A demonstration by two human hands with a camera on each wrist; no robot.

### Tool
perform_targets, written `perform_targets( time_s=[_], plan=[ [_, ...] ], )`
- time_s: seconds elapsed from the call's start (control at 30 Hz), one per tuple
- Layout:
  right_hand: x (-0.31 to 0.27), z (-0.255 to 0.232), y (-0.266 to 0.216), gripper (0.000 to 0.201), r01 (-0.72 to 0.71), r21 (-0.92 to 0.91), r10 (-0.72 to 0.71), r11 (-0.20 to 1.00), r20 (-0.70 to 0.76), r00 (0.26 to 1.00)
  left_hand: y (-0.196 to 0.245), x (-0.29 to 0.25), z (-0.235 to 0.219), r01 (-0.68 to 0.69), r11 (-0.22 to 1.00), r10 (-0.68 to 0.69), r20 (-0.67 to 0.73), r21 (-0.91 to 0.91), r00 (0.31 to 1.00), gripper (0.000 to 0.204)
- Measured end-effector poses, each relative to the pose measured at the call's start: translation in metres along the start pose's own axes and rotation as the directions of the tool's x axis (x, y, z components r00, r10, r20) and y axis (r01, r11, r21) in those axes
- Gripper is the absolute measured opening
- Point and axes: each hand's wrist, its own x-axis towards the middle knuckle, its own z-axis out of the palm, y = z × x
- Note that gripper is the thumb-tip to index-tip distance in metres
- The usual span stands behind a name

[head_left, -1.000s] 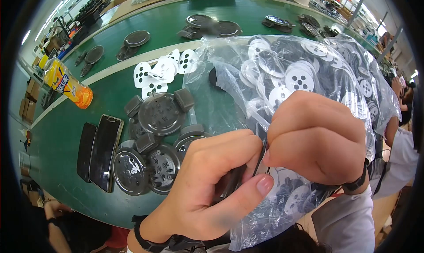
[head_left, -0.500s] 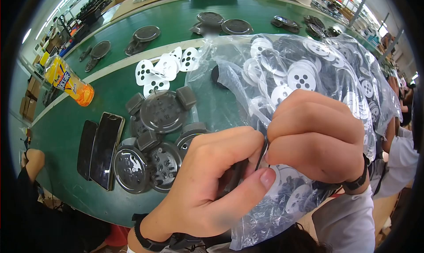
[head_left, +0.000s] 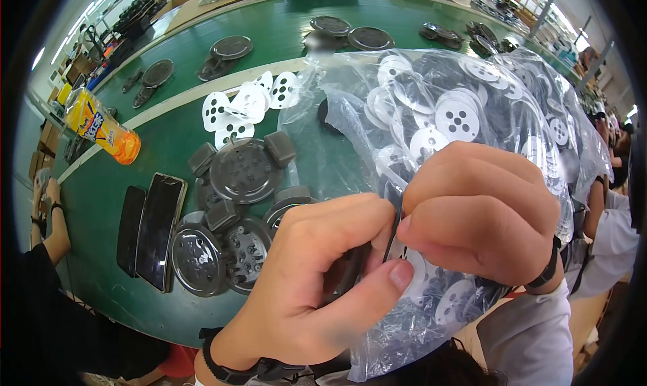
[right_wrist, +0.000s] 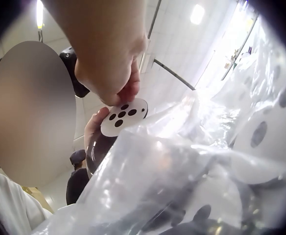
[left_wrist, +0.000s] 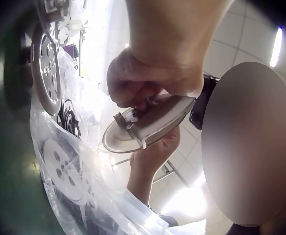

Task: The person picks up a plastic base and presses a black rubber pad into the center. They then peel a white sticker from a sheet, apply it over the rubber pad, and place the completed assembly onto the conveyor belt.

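Observation:
My left hand (head_left: 323, 271) grips a dark plastic round part (left_wrist: 157, 122), a dish with a block-shaped side, tilted on edge between my hands. On its face lies a white disc with black holes (right_wrist: 122, 117), seen in the right wrist view. My right hand (head_left: 482, 214) is curled, its thumb and fingertips pinching at the upper edge of this disc. The head view shows the held part nearly edge-on, mostly hidden by my left hand. Beneath and beyond my hands spreads a clear plastic bag (head_left: 350, 164) of many white discs (head_left: 458, 120).
Several dark round parts (head_left: 246, 170) cluster on the green table (head_left: 87, 211), left of my hands. Beside them lie two phones (head_left: 160, 231). Loose white discs (head_left: 248, 103) and an orange drink bottle (head_left: 101, 126) stand farther back. More dark parts (head_left: 371, 38) ride on a green belt (head_left: 269, 32).
The dark parts on the far belt have shifted right. Another person's hands have come in at the left edge. My two hands stay together around the part, with only small movements.

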Motion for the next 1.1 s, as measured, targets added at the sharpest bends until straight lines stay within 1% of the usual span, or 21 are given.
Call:
perform_targets(
  time_s=[0.13, 0.23, 0.33, 0.37, 0.43, 0.53, 0.63, 0.73, 0.83, 0.87, 0.93, 1.03, 1.1],
  plan=[
    [0.000, -0.001, 0.001, 0.021, 0.043, -0.068, -0.041, 0.997, 0.027, 0.999, 0.001, -0.001, 0.001, 0.050, 0.998, -0.051, -0.022, -0.029, 0.998, 0.034],
    [-0.001, 0.000, 0.003, 0.020, 0.086, -0.146, -0.073, 0.986, 0.092, 0.993, -0.002, 0.000, -0.001, 0.010, 0.999, -0.013, 0.048, 0.054, 0.999, 0.032],
    [0.000, 0.003, 0.006, 0.018, 0.147, -0.210, -0.117, 0.966, 0.148, 0.982, -0.003, -0.002, 0.001, -0.034, 0.998, 0.032, 0.044, 0.046, 0.999, 0.030],
    [-0.001, 0.005, 0.006, 0.016, 0.168, -0.201, -0.141, 0.965, 0.142, 0.980, -0.001, -0.005, 0.005, 0.028, 1.000, -0.028, -0.002, -0.004, 1.000, 0.030],
    [0.000, 0.006, 0.007, 0.014, 0.195, -0.198, -0.171, 0.961, 0.132, 0.976, -0.001, -0.005, 0.006, 0.081, 0.995, -0.083, -0.045, -0.051, 0.996, 0.030],
    [-0.002, 0.010, 0.011, 0.013, 0.212, -0.191, -0.195, 0.958, 0.107, 0.975, -0.001, -0.003, 0.003, 0.075, 0.997, -0.075, 0.022, -0.003, 0.997, 0.031],
    [-0.003, 0.010, 0.013, 0.014, 0.230, -0.181, -0.220, 0.956, 0.078, 0.972, -0.003, -0.002, 0.000, 0.027, 0.999, -0.029, 0.083, 0.019, 0.996, 0.034],
    [-0.003, 0.007, 0.013, 0.018, 0.244, -0.177, -0.230, 0.953, 0.097, 0.968, -0.004, -0.001, 0.000, 0.013, 1.000, -0.015, 0.087, 0.024, 0.996, 0.035],
    [-0.002, 0.003, 0.014, 0.021, 0.280, -0.164, -0.255, 0.946, 0.158, 0.954, -0.006, 0.001, 0.004, -0.096, 0.993, 0.095, -0.011, -0.074, 0.995, 0.017],
    [-0.002, 0.004, 0.015, 0.023, 0.288, -0.155, -0.266, 0.945, 0.145, 0.953, -0.007, 0.002, 0.005, -0.134, 0.985, 0.130, -0.045, -0.104, 0.990, 0.012],
    [-0.002, 0.005, 0.016, 0.025, 0.300, -0.149, -0.282, 0.942, 0.131, 0.950, -0.008, 0.003, 0.007, -0.178, 0.975, 0.169, -0.080, -0.130, 0.982, 0.009],
    [-0.002, 0.003, 0.014, 0.025, 0.289, -0.215, -0.262, 0.933, 0.146, 0.954, -0.009, 0.004, 0.009, -0.173, 0.977, 0.159, -0.118, -0.126, 0.980, 0.009],
    [-0.002, 0.001, 0.013, 0.024, 0.292, -0.217, -0.259, 0.931, 0.168, 0.951, -0.010, 0.003, 0.010, -0.170, 0.978, 0.153, -0.136, -0.122, 0.979, 0.009]
  ],
)
